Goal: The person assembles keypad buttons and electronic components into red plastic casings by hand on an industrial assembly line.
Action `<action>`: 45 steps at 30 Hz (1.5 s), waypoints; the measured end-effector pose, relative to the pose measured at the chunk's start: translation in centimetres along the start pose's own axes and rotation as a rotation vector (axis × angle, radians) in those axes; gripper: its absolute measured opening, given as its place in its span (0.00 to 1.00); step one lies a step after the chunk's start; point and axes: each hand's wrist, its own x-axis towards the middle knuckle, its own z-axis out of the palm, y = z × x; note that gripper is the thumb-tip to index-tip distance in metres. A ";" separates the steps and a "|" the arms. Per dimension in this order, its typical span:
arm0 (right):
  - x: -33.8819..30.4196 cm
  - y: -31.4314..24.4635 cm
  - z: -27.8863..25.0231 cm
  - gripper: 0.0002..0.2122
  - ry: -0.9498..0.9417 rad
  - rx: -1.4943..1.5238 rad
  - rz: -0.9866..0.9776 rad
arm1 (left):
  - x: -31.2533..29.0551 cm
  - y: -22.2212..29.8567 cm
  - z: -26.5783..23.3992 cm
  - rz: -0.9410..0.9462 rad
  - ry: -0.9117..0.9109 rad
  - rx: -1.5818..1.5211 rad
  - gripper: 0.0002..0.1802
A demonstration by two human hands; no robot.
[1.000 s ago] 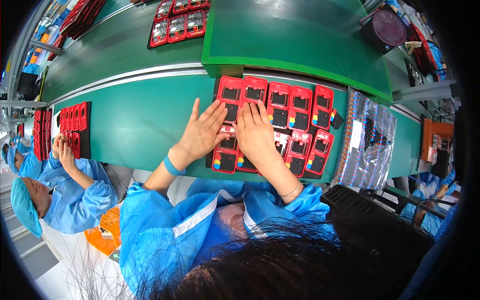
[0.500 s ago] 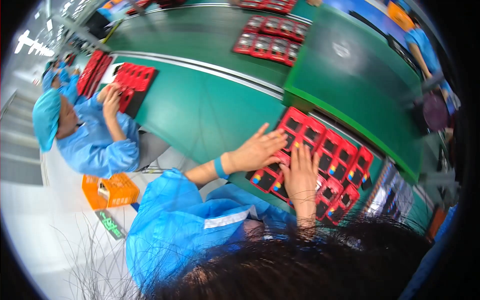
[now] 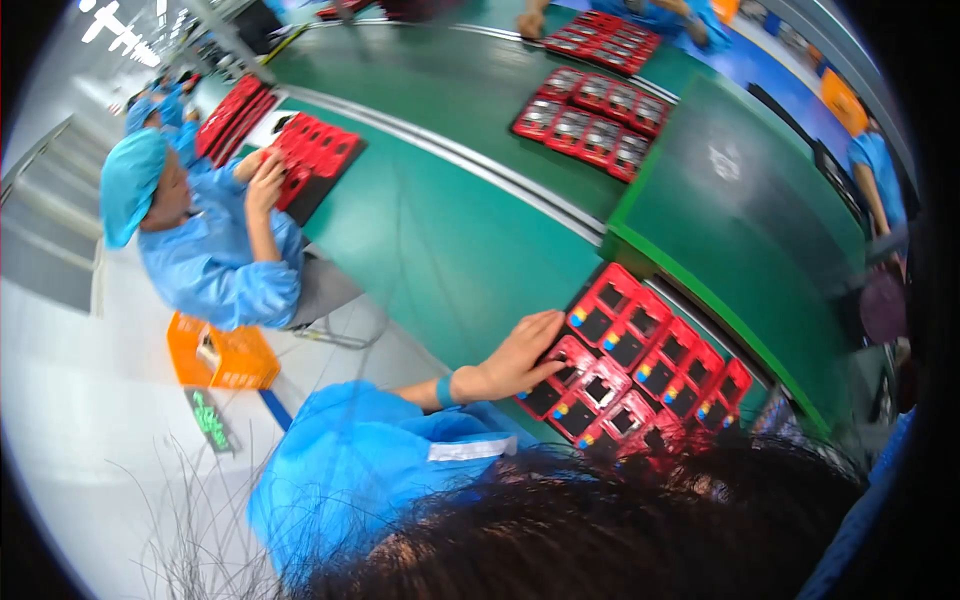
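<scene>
My left hand (image 3: 522,358) is at the left edge of a black tray (image 3: 538,397) that bears rows of red plastic frames (image 3: 600,390). Its thumb reaches over a near-left frame, while the fingers stretch along the tray's side, apart from the thumb. Whether they press on the tray cannot be made out. Each frame has dark openings, and many carry small blue and yellow marks. A blue band (image 3: 445,391) circles my left wrist. My right hand is out of sight; dark hair covers the lower part of the picture and the tray's near end.
Beyond the tray stands a green-topped box-like stand (image 3: 740,200). Another tray of red frames (image 3: 590,120) lies across the metal rail (image 3: 450,160). To the left a co-worker in blue (image 3: 215,250) handles red parts. An orange crate (image 3: 222,352) sits on the floor.
My right hand has left the frames and gone out of view. My left hand has drawn back from the frames' middle to the tray's left edge. The whole view has shifted.
</scene>
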 end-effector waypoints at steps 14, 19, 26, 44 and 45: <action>1.3 0.0 0.4 0.24 -0.168 0.815 0.358 | 0.5 0.1 -3.8 -0.349 0.019 -0.564 0.50; 2.0 -1.8 -3.4 0.22 -0.223 0.993 0.341 | 0.8 3.9 -7.4 -0.405 -0.021 -0.686 0.47; 3.7 -1.9 -7.2 0.23 -0.096 0.907 0.234 | 4.1 7.8 -10.3 -0.249 0.016 -0.698 0.48; 34.6 0.5 -1.5 0.22 -0.184 0.709 0.103 | 34.2 -1.4 -4.4 -0.087 0.073 -0.369 0.43; 35.2 0.2 -1.6 0.22 -0.176 0.685 0.086 | 35.0 -2.2 -4.3 -0.030 0.106 -0.316 0.43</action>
